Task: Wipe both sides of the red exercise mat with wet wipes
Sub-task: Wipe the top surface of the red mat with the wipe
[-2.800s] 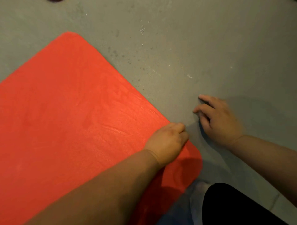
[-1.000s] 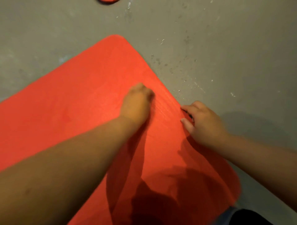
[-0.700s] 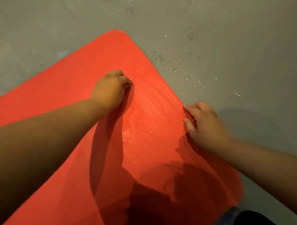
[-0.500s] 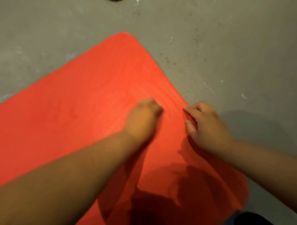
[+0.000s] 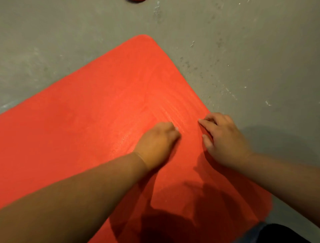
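Grey concrete floor (image 5: 259, 52), matte and worn, across the top and right of view. Scattered over it, dark round spots, pale flecks and scratches, thickest toward the middle right. Soft shadow at right. At the top edge, cut off, a small dark-and-red object (image 5: 136, 0), kind unclear. Black fabric (image 5: 285, 234) in the lower right corner.

mat (image 5: 86, 121) lies on the floor (image 5: 259, 52), left hand (image 5: 155, 142) on it, right hand (image 5: 223, 138) at its right edge.
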Available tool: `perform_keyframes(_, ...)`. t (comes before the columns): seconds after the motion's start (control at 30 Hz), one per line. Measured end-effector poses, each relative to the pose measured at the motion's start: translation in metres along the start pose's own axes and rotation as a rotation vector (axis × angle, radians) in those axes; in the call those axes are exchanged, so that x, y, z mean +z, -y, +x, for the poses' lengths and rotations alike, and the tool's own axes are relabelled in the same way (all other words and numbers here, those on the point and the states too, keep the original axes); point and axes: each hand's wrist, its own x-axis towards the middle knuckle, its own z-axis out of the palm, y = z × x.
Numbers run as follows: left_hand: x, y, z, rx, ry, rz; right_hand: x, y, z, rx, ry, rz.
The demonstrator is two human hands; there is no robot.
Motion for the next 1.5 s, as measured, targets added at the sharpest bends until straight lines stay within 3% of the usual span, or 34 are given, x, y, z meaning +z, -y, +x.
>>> perform_keyframes(0.07,-0.006,0.005,-0.007,0.213,0.091,0.026,0.000,0.001,-0.002,-0.015,0.003,-0.016)
perform_keyframes(0.13,-0.013,0.031,0.006,0.232,0.097,0.119,0.000,0.001,-0.006,-0.026,0.006,-0.027)
perform_keyframes(0.27,-0.028,0.078,0.035,-0.330,-0.114,0.105,0.003,0.005,-0.019,-0.053,0.070,-0.085)
perform_keyframes(0.33,-0.022,0.060,0.031,-0.456,-0.108,0.065,0.004,0.008,-0.022,-0.057,0.104,-0.106)
perform_keyframes(0.4,-0.010,0.027,0.010,-0.363,-0.081,0.027,0.004,0.010,-0.024,-0.059,0.118,-0.120)
perform_keyframes(0.47,0.000,-0.001,-0.019,-0.152,-0.033,-0.045,0.005,0.011,-0.024,-0.066,0.129,-0.134)
perform_keyframes(0.53,0.000,-0.004,-0.039,0.046,0.076,-0.049,0.006,0.011,-0.027,-0.080,0.155,-0.155)
perform_keyframes(0.6,-0.003,0.017,-0.037,0.137,0.115,0.029,0.006,0.010,-0.032,-0.094,0.177,-0.174)
perform_keyframes(0.67,-0.011,0.042,-0.026,0.001,0.028,0.094,0.006,0.011,-0.037,-0.103,0.186,-0.176)
perform_keyframes(0.73,-0.020,0.060,-0.015,-0.291,-0.059,0.076,0.005,0.014,-0.043,-0.112,0.202,-0.167)
perform_keyframes(0.8,-0.016,0.052,-0.017,-0.476,-0.111,0.032,0.003,0.015,-0.048,-0.116,0.227,-0.163)
perform_keyframes(0.93,0.006,-0.001,-0.059,-0.405,-0.113,0.011,-0.008,0.025,-0.049,-0.111,0.327,-0.158)
perform_keyframes(1.0,0.004,-0.017,-0.076,-0.383,0.025,-0.014,-0.021,0.035,-0.047,-0.055,0.419,-0.134)
perform_keyframes(1.07,-0.008,-0.017,-0.082,-0.498,0.160,-0.039,-0.038,0.047,-0.048,-0.029,0.447,-0.072)
perform_keyframes(1.17,-0.048,-0.018,-0.075,-0.829,0.003,-0.332,-0.066,0.067,-0.050,0.130,0.484,0.175)
perform_keyframes(1.23,-0.079,-0.024,-0.066,-0.913,-0.132,-0.709,-0.087,0.085,-0.051,0.365,0.500,0.598)
perform_keyframes(1.33,-0.124,-0.047,-0.051,-0.859,-0.208,-1.213,-0.117,0.108,-0.041,0.536,0.426,0.986)
perform_keyframes(1.5,-0.154,-0.063,-0.034,-0.815,-0.256,-1.426,-0.151,0.128,-0.018,0.522,0.300,1.147)
